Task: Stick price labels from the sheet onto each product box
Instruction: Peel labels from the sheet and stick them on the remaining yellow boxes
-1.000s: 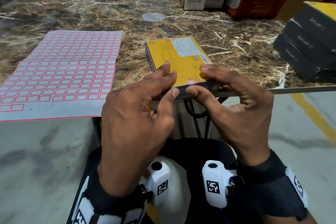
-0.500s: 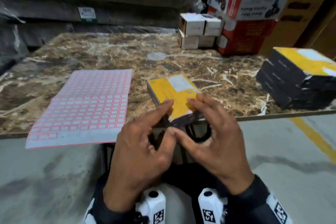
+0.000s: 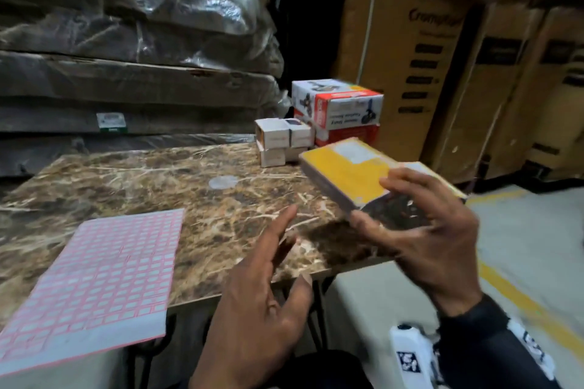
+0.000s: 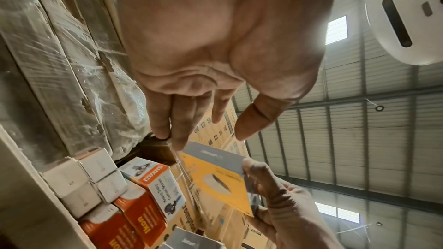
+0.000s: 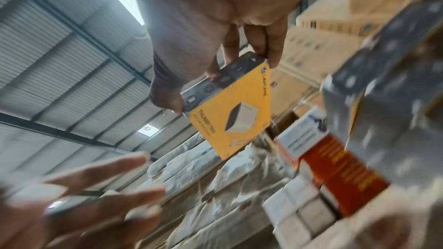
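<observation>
Yellow product box [image 3: 350, 175] lifted clear of the marble-patterned table [image 3: 151, 186]

Gripped at its near dark end by the right hand [image 3: 433, 230], thumb under one corner and fingers curled over the yellow top, tilted in the air above the table's right edge. Left hand [image 3: 259, 303] empty, fingers spread and relaxed, just beside the box without touching. Pink-gridded label sheet [image 3: 101, 275] flat at the table's near left, overhanging the edge. Small white cartons [image 3: 281, 142] and red-and-white boxes [image 3: 341, 110] stacked at the far side
</observation>
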Tool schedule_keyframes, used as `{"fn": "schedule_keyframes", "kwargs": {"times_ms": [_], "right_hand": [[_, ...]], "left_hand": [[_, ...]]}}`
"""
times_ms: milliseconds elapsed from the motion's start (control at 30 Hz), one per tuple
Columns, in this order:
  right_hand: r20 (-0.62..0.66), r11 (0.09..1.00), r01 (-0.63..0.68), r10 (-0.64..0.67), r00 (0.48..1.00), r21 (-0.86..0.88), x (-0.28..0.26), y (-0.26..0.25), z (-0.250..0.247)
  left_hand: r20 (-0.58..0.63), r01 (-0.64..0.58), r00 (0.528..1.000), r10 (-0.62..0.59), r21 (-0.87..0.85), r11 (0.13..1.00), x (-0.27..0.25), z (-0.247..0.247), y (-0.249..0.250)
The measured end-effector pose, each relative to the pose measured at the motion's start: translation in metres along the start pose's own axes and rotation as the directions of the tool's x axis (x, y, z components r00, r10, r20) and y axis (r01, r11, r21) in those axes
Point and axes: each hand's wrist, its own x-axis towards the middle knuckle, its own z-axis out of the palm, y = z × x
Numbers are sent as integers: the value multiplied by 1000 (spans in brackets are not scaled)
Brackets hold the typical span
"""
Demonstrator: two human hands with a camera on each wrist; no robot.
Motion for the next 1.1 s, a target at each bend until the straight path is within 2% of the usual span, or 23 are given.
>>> {"fn": "schedule_keyframes", "kwargs": {"times_ms": [133, 333, 467, 700, 833, 967, 1100], "right_hand": [[-163, 988, -72, 49, 985, -138, 41, 49, -39], [-229, 974, -134, 90, 969, -185, 32, 90, -33], [-215, 967, -155, 110, 970, -202, 21, 95, -15], [-228, 959, -150, 94, 969, -240, 8, 102, -1], [-268, 945, -168, 91, 959, -280, 6, 103, 0], [-242, 920, -182, 99, 965, -348, 4, 103, -2], [-262, 909, -131, 25, 965, -396, 6, 77, -6]], "left_hand": [[58, -28, 998, 26, 44, 999, 9, 20, 7], [113, -15, 994, 5, 87, 996, 13, 34, 4], [138, 0, 990, -20, 145, 989, 14, 31, -1], [105, -10, 994, -17, 256, 967, 14, 25, -15], [112, 6, 993, -33, 232, 973, 16, 26, -14], [140, 19, 989, -49, 212, 977, 25, 23, -11], [117, 24, 992, -42, 148, 989, 32, 9, -3]]}}
